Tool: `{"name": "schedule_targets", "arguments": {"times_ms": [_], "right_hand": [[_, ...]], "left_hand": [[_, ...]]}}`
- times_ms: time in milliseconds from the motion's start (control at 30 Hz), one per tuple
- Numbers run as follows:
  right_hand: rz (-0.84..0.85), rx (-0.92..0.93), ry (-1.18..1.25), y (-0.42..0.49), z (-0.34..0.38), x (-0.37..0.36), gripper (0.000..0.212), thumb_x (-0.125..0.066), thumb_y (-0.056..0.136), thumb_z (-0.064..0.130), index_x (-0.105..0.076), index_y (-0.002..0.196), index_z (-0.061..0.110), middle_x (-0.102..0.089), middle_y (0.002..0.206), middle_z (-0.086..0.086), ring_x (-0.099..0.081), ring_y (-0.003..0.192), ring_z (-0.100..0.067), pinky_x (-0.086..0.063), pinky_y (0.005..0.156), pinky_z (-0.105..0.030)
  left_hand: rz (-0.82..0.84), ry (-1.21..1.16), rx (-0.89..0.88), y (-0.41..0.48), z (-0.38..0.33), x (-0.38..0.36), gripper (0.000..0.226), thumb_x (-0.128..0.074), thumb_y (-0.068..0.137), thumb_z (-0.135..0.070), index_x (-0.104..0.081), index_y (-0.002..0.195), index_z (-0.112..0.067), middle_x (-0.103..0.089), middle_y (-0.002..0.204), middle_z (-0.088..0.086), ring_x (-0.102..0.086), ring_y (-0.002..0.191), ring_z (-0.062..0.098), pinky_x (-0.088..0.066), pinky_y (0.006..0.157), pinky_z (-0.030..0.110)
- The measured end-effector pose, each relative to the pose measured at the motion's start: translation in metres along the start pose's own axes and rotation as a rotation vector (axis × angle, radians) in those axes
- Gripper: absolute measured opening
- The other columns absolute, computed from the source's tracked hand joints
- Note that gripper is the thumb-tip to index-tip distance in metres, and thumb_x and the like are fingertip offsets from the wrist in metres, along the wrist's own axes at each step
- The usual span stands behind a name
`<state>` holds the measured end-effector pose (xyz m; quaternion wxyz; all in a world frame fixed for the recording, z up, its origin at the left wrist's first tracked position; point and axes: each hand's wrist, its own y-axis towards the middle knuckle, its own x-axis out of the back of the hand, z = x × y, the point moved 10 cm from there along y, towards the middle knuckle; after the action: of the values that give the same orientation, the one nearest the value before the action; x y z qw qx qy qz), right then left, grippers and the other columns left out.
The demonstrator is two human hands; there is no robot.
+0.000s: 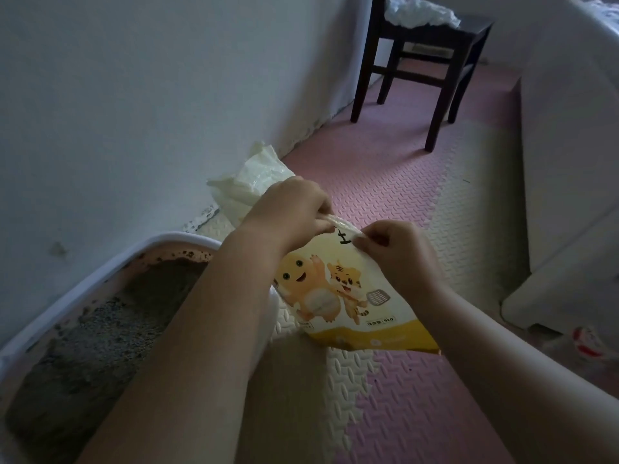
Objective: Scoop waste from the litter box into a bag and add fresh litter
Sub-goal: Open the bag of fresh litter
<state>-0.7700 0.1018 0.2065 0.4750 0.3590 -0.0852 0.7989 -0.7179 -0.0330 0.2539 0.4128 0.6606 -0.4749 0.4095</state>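
Both hands, left hand (294, 209) and right hand (395, 252), pinch the litter bag (341, 296) top seam; looks heavy, floppy, so grip near the corners.

Foam floor mat (402, 202) — litter box (174, 237), white bag (254, 182), chair (435, 36).

Your left hand (291, 209): bare from wrist to fingertips, with rounded knuckles and short fingers.
Your right hand (398, 252): bare as well, its knuckles a soft even row; the nails are too small to make out.
Your left forearm (201, 313): bare, smooth skin down to the bottom edge of the view, looking broader towards the lens.
Your right forearm (502, 356): bare and smooth too, widening the same way towards the lower right corner.
Your clothing: cannot be told, since only your hands and forearms show.
Light on you: dim, with soft shade along the undersides of both arms.
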Motion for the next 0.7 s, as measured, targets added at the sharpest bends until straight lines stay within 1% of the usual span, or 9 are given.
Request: {"name": "schedule_targets", "arguments": {"times_ms": [100, 167, 300, 400, 467, 533, 600, 633, 700], "right_hand": [[0.013, -0.004, -0.007, -0.001, -0.004, -0.005, 0.009, -0.067, 0.087, 0.030, -0.069, 0.082, 0.023, -0.067, 0.068, 0.007, -0.064, 0.060, -0.008, -0.057, 0.056, -0.032], [0.092, -0.042, -0.060, -0.004, -0.015, -0.014, 0.010, -0.070, 0.084, 0.033, -0.065, 0.083, 0.024, -0.066, 0.071, 0.007, -0.064, 0.062, -0.008, -0.056, 0.057, -0.029], [0.295, -0.179, -0.324, -0.017, -0.053, -0.032, 0.019, -0.074, 0.079, 0.032, -0.059, 0.081, 0.020, -0.065, 0.074, 0.003, -0.065, 0.066, -0.014, -0.059, 0.063, -0.041], [0.250, -0.193, -0.306, -0.015, -0.057, -0.024, 0.019, -0.071, 0.082, 0.028, -0.061, 0.074, 0.014, -0.066, 0.070, -0.002, -0.066, 0.064, -0.020, -0.057, 0.062, -0.049], [0.190, -0.174, -0.287, -0.010, -0.047, -0.016, 0.019, -0.071, 0.082, 0.025, -0.062, 0.070, 0.013, -0.066, 0.067, -0.003, -0.065, 0.062, -0.023, -0.056, 0.061, -0.049], [0.159, -0.134, -0.291, -0.004, -0.033, -0.010, 0.020, -0.072, 0.082, 0.024, -0.062, 0.067, 0.014, -0.065, 0.065, -0.001, -0.064, 0.060, -0.022, -0.057, 0.059, -0.045], [0.170, -0.070, -0.358, 0.000, -0.014, -0.010, 0.020, -0.071, 0.083, 0.025, -0.061, 0.067, 0.018, -0.064, 0.064, 0.003, -0.062, 0.058, -0.016, -0.055, 0.057, -0.036], [0.182, -0.039, -0.403, 0.002, -0.004, -0.010, 0.018, -0.071, 0.083, 0.026, -0.062, 0.069, 0.020, -0.063, 0.065, 0.005, -0.061, 0.059, -0.013, -0.055, 0.057, -0.033], [0.182, 0.002, -0.466, 0.006, 0.009, -0.007, 0.013, -0.070, 0.084, 0.029, -0.066, 0.076, 0.020, -0.064, 0.067, 0.006, -0.061, 0.060, -0.011, -0.055, 0.059, -0.032]], "left_hand": [[-0.016, -0.048, 0.015, -0.001, 0.003, 0.000, 0.015, -0.066, 0.086, -0.033, -0.073, 0.092, -0.021, -0.066, 0.088, -0.008, -0.060, 0.083, 0.012, -0.050, 0.076, 0.031], [-0.015, -0.071, 0.030, -0.002, 0.005, 0.000, 0.014, -0.064, 0.087, -0.031, -0.072, 0.090, -0.021, -0.065, 0.084, -0.008, -0.059, 0.080, 0.011, -0.050, 0.072, 0.031], [-0.003, -0.087, 0.066, -0.004, 0.011, -0.001, 0.014, -0.062, 0.088, -0.030, -0.072, 0.091, -0.021, -0.065, 0.083, -0.008, -0.059, 0.079, 0.012, -0.048, 0.070, 0.028], [-0.006, -0.050, 0.068, -0.005, 0.006, 0.002, 0.015, -0.061, 0.089, -0.032, -0.071, 0.093, -0.022, -0.065, 0.085, -0.008, -0.059, 0.080, 0.013, -0.045, 0.067, 0.027], [-0.051, 0.012, 0.076, -0.004, 0.002, 0.012, 0.014, -0.061, 0.090, -0.031, -0.071, 0.096, -0.023, -0.066, 0.088, -0.007, -0.059, 0.083, 0.015, -0.045, 0.069, 0.028], [-0.092, 0.083, 0.090, -0.001, -0.002, 0.025, 0.014, -0.062, 0.089, -0.022, -0.071, 0.100, -0.025, -0.068, 0.095, -0.005, -0.061, 0.088, 0.017, -0.048, 0.074, 0.031], [-0.082, 0.116, 0.076, 0.001, -0.008, 0.028, 0.022, -0.065, 0.086, -0.016, -0.070, 0.104, -0.028, -0.068, 0.103, -0.005, -0.061, 0.096, 0.016, -0.051, 0.082, 0.034], [-0.061, 0.111, 0.064, 0.001, -0.012, 0.026, 0.021, -0.068, 0.084, -0.019, -0.070, 0.104, -0.028, -0.068, 0.103, -0.006, -0.061, 0.097, 0.015, -0.051, 0.083, 0.035], [-0.025, 0.118, 0.043, 0.002, -0.017, 0.018, 0.016, -0.071, 0.082, -0.028, -0.071, 0.098, -0.027, -0.069, 0.098, -0.006, -0.062, 0.092, 0.015, -0.049, 0.076, 0.032]]}}
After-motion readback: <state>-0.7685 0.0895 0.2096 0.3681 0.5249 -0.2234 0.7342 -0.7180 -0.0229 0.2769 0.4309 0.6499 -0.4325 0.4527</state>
